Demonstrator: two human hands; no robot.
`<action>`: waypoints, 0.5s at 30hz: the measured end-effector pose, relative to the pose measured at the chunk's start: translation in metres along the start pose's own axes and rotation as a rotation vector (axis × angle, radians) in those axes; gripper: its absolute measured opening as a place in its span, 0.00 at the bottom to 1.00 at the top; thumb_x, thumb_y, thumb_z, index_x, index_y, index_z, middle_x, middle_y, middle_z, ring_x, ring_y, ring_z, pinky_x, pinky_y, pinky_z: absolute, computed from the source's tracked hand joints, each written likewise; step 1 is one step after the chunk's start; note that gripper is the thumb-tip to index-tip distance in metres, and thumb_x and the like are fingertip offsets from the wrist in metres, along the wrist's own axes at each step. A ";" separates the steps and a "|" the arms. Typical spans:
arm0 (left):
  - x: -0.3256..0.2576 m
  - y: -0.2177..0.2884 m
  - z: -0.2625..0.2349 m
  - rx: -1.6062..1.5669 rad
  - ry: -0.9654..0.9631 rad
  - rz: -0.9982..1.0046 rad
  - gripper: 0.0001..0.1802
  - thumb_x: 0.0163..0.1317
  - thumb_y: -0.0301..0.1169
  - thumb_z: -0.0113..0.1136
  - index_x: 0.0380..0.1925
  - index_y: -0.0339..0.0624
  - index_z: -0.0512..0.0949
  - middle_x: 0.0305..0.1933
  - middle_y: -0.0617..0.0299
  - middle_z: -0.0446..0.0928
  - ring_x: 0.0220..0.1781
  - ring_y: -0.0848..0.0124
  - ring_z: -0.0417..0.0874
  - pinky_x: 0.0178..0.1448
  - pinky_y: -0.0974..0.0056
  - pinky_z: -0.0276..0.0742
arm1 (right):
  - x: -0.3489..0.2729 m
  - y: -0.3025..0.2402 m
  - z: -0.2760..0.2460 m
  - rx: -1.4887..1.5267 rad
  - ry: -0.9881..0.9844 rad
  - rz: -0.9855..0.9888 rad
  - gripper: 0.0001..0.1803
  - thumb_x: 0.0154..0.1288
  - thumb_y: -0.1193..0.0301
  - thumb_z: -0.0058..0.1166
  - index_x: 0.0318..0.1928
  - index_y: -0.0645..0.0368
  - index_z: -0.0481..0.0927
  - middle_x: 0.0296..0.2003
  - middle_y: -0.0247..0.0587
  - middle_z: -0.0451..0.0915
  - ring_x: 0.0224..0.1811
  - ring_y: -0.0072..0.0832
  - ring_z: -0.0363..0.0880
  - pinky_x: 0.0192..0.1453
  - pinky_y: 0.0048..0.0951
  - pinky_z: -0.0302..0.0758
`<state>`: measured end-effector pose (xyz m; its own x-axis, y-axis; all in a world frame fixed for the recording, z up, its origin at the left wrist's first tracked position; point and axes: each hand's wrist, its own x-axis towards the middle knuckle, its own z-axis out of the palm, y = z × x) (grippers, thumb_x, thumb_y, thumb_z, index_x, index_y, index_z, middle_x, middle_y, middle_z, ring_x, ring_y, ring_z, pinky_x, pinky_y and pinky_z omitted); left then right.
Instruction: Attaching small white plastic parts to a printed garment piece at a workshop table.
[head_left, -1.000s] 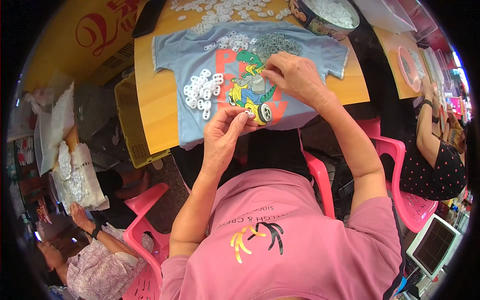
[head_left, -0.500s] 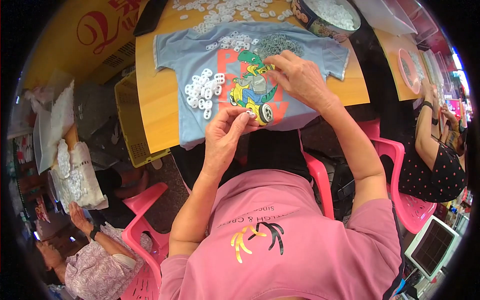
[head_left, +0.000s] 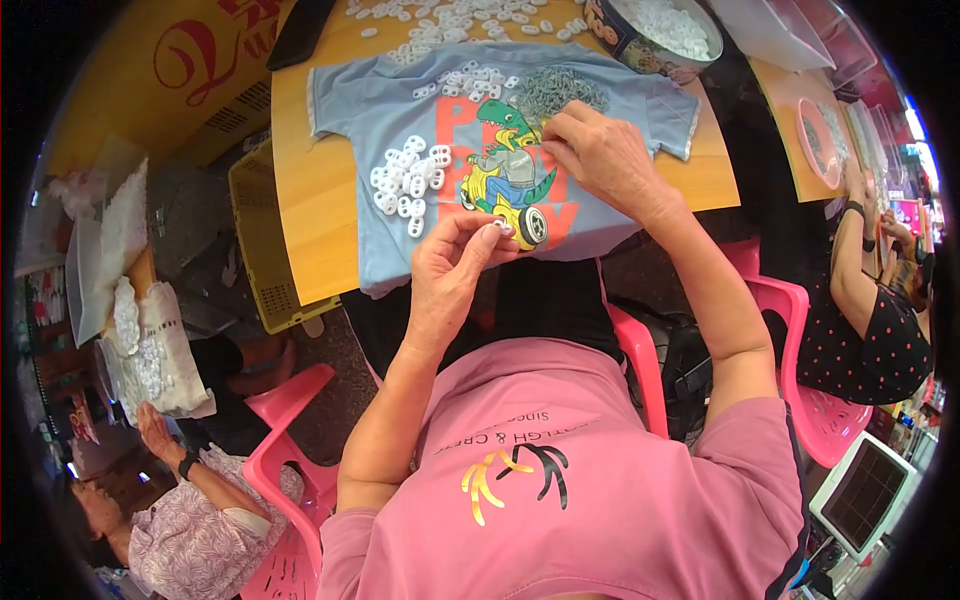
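Note:
A blue child's T-shirt [head_left: 375,100] with a dinosaur print lies spread over the wooden table. Between thumb and fingers, my left hand [head_left: 455,252] pinches a small white two-hole plastic piece [head_left: 502,227] above the shirt's lower edge. My right hand [head_left: 608,160] is at the near edge of a heap of small grey metal parts [head_left: 562,92], its fingertips pressed together; whether they hold a part cannot be made out. Left of the print sits a pile of white two-hole pieces [head_left: 408,178]. A smaller group of white pieces [head_left: 468,80] lies near the collar.
Many more white pieces [head_left: 450,22] are scattered at the table's far side, beside a round tin [head_left: 640,45] full of them. A yellow crate [head_left: 270,270] stands left of the table [head_left: 315,240]. Other people work at left and right, on pink chairs [head_left: 775,310].
My right hand's fingertips have shifted slightly and drawn closer together beside the grey heap. My left hand keeps its place with the white piece.

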<state>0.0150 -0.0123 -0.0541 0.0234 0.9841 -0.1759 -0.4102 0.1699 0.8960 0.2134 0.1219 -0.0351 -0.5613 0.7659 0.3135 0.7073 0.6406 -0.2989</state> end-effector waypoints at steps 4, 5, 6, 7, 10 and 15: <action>0.000 0.000 0.000 -0.004 -0.001 0.001 0.10 0.70 0.28 0.55 0.44 0.31 0.76 0.41 0.56 0.81 0.41 0.70 0.84 0.48 0.67 0.83 | 0.002 -0.003 -0.003 -0.037 -0.052 -0.019 0.06 0.60 0.68 0.59 0.33 0.57 0.80 0.33 0.39 0.78 0.33 0.42 0.80 0.34 0.39 0.75; -0.001 0.000 0.000 -0.003 0.001 0.003 0.10 0.70 0.28 0.55 0.44 0.31 0.76 0.41 0.56 0.81 0.41 0.70 0.84 0.48 0.67 0.83 | 0.003 -0.004 -0.003 -0.031 -0.051 -0.027 0.07 0.60 0.68 0.60 0.33 0.57 0.79 0.33 0.39 0.78 0.33 0.42 0.81 0.34 0.39 0.75; -0.001 0.001 0.000 -0.004 0.009 0.001 0.10 0.70 0.28 0.55 0.44 0.31 0.76 0.41 0.56 0.81 0.41 0.70 0.84 0.48 0.67 0.83 | 0.004 -0.006 -0.003 -0.024 -0.049 -0.036 0.07 0.60 0.68 0.60 0.33 0.57 0.79 0.32 0.39 0.78 0.33 0.42 0.81 0.34 0.40 0.75; -0.001 0.001 0.001 -0.006 0.013 -0.005 0.10 0.70 0.28 0.55 0.44 0.31 0.76 0.40 0.56 0.81 0.41 0.70 0.84 0.48 0.67 0.83 | 0.005 -0.005 -0.003 -0.024 -0.049 -0.034 0.07 0.60 0.68 0.60 0.33 0.57 0.79 0.32 0.39 0.78 0.33 0.42 0.81 0.34 0.40 0.75; 0.000 0.002 0.003 0.011 0.021 -0.008 0.10 0.70 0.29 0.55 0.43 0.31 0.76 0.40 0.56 0.81 0.41 0.71 0.84 0.48 0.67 0.83 | 0.011 -0.004 -0.002 0.002 -0.062 -0.064 0.07 0.59 0.68 0.60 0.33 0.57 0.78 0.32 0.40 0.78 0.32 0.42 0.80 0.34 0.40 0.76; 0.002 0.006 0.002 -0.063 0.041 -0.066 0.09 0.69 0.29 0.56 0.42 0.32 0.76 0.40 0.55 0.81 0.40 0.70 0.84 0.47 0.67 0.84 | 0.010 -0.006 0.001 0.038 -0.009 -0.108 0.07 0.58 0.72 0.61 0.35 0.59 0.78 0.31 0.42 0.78 0.30 0.39 0.80 0.34 0.36 0.76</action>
<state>0.0140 -0.0094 -0.0482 0.0154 0.9679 -0.2509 -0.4654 0.2290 0.8550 0.2034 0.1260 -0.0306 -0.6370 0.6929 0.3378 0.6259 0.7207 -0.2981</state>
